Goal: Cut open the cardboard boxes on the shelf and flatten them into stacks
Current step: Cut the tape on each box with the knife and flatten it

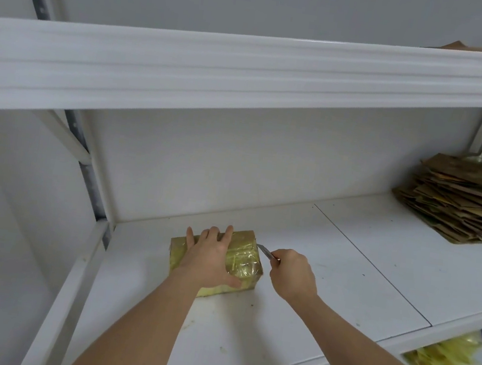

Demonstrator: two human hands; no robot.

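A small cardboard box wrapped in shiny yellowish tape sits on the white shelf board, near its back left corner. My left hand lies flat on top of the box, fingers spread and straight, thumb down its front side. My right hand grips a small knife just right of the box, and the blade tip touches the box's upper right edge. A stack of flattened cardboard lies at the far right of the same shelf.
A white shelf beam crosses overhead, with more cardboard on the shelf above at the right. Crumpled yellow tape scraps lie on the lower shelf at the right. A grey wall stands behind the shelf.
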